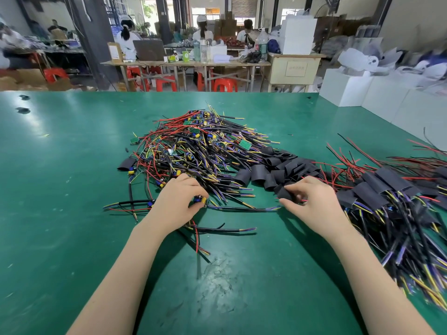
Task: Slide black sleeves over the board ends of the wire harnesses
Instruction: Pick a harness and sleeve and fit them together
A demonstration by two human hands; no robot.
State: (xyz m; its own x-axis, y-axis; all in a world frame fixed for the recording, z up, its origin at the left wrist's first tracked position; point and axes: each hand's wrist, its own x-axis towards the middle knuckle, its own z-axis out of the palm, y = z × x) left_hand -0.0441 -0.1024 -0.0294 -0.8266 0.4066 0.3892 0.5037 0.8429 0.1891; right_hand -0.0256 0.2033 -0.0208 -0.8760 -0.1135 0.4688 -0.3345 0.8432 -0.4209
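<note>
While the left hand (pixel 180 198) pinches a harness board (pixel 200 199), the right hand (pixel 307 201) grips a black sleeve (pixel 283 192) — no legible writing.

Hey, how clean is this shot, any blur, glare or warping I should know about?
Head view: sharp at the left hand and right hand; sleeved harnesses at right smear with blur; glare patches on the green table; wide-angle bending toward the edges.

Factory assembly workshop: big green worktable (pixel 72 189) w/ wire heaps (pixel 193 151), seated workers (pixel 127 38) at back tables, stacked boxes (pixel 226 26).
</note>
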